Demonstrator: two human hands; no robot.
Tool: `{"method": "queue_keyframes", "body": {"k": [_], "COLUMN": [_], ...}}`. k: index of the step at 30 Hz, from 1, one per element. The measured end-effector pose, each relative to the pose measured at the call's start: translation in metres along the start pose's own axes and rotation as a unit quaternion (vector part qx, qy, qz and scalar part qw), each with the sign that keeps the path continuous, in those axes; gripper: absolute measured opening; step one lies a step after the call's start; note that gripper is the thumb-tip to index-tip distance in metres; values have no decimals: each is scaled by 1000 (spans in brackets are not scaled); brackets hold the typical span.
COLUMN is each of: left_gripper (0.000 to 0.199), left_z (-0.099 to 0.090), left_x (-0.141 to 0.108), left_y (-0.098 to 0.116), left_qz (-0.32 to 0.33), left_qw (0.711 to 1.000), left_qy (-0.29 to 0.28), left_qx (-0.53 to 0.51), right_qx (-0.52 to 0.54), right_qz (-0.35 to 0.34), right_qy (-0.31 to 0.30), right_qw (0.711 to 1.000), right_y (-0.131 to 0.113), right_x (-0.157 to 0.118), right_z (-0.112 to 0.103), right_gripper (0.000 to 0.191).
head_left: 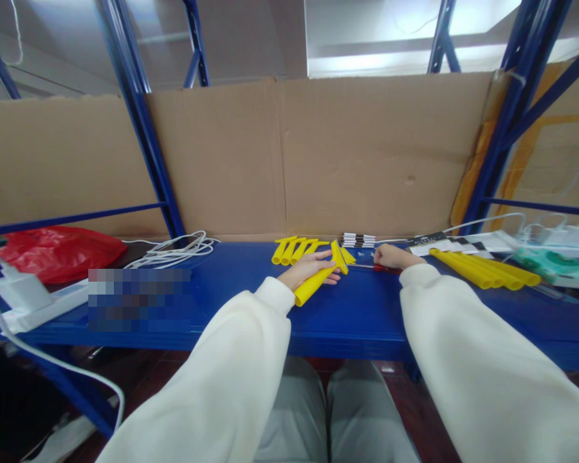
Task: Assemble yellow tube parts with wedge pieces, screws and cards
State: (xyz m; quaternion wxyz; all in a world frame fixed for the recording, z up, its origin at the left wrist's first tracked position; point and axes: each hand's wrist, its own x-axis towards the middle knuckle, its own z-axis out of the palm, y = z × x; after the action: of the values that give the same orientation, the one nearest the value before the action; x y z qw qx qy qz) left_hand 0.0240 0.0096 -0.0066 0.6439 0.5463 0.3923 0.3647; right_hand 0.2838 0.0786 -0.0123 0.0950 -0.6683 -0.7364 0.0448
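My left hand (307,269) holds a yellow tube with a crosspiece (313,287) at its far end, tilted over the blue shelf (251,308). To the right, my right hand (386,256) is closed round the red handle of a screwdriver (388,268), whose thin metal shaft points left toward the yellow piece. Behind my left hand lie several similar yellow pieces (286,251) side by side. Several plain yellow tubes (482,269) rest near my right sleeve. Small bits, too small to make out, lie by the screwdriver.
Black-and-white striped items (359,240) lie at the back by the cardboard wall (367,154). On the left are a red bag (53,252), coiled white cable (178,249) and a power strip (53,307). Green-and-white packaging (554,265) sits far right. Blue posts (147,128) flank the shelf.
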Motion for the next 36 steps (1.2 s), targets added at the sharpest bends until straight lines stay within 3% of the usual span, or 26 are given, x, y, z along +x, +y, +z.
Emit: {"method": "queue_keyframes", "body": {"k": [4, 23, 29, 36], "left_gripper": [66, 65, 65, 66], "left_z": [-2, -5, -6, -8], "left_x": [2, 5, 2, 4], "left_y": [-1, -4, -2, 1], "left_qz": [2, -5, -8, -33], "left_qw": [1000, 1000, 999, 997], "left_qy": [-5, -15, -32, -49], "left_qx": [-11, -6, -29, -49], "right_qx": [3, 6, 149, 384], "right_qz": [8, 8, -32, -77], "right_qy": [15, 39, 117, 147], "right_qw": [1000, 999, 981, 908], "right_y": [5, 3, -5, -53], "right_x": [0, -3, -4, -10], "right_z": [0, 0, 0, 1], "right_gripper": [6, 18, 23, 22]}}
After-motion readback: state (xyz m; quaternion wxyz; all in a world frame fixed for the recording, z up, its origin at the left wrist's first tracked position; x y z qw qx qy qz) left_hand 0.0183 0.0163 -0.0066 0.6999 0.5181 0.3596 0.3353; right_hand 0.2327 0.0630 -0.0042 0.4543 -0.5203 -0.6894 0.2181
